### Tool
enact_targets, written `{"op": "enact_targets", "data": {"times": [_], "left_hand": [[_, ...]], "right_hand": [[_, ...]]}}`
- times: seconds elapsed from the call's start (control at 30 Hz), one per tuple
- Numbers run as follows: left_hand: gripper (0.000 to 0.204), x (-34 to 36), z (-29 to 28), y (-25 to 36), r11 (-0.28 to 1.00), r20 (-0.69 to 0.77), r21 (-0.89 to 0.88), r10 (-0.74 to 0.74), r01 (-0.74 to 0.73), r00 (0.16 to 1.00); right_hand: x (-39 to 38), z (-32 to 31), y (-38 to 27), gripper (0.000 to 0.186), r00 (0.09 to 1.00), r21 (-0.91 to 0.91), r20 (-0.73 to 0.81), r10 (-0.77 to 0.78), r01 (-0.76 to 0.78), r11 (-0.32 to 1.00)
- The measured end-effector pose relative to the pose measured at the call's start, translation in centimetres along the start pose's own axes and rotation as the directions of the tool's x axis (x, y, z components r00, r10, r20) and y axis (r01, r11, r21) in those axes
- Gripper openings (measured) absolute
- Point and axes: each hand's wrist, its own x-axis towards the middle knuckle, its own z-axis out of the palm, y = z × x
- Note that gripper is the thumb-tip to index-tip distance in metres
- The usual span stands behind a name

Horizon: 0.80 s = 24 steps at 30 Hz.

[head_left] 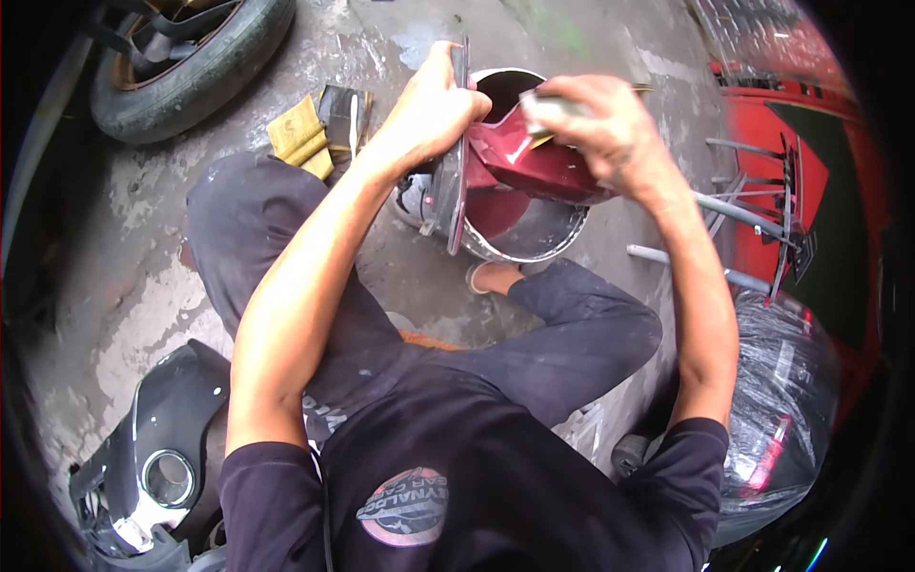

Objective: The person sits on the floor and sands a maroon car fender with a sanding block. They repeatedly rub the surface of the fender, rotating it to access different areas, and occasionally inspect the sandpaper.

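Note:
A glossy dark-red vehicle body panel (548,172) with a long black edge piece (458,181) lies tilted over a round grey-white bucket (562,238). My left hand (434,110) grips the upper part of the black edge, thumb on the near side. On the right, my right hand (605,124) is closed around a small pale pad (548,112) with a yellowish edge under it, pressed against or just above the red surface. Blur and the fingers hide the pad's exact kind.
Folded yellow sandpaper (300,133) and a dark flat piece lie left of the bucket. A wheel with a tire (200,81) is at far left. A black fairing (181,410) sits lower left. A plastic-wrapped bundle (777,400) and grey metal tubes (753,205) stand right.

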Motion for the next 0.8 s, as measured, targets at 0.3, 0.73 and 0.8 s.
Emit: {"op": "enact_targets", "data": {"times": [0.3,0.73,0.8], "left_hand": [[0.047,0.0,-0.1,0.2,1.000,0.011,0.000,-0.006,0.006,1.000],[0.054,0.9,0.5,-1.0,0.999,-0.006,-0.047,-0.012,0.012,1.000],[0.052,1.0,0.3,-0.6,1.000,-0.019,0.005,-0.008,0.008,1.000]], "right_hand": [[-0.5,2.4,-1.7,0.043,0.998,0.033,-0.055,-0.006,0.008,0.999],[-3.9,1.2,2.7,0.041,0.981,-0.056,-0.141,0.129,-0.138,0.989],[-3.5,2.0,1.2,0.037,0.982,-0.023,-0.176,0.076,-0.081,0.996]]}}
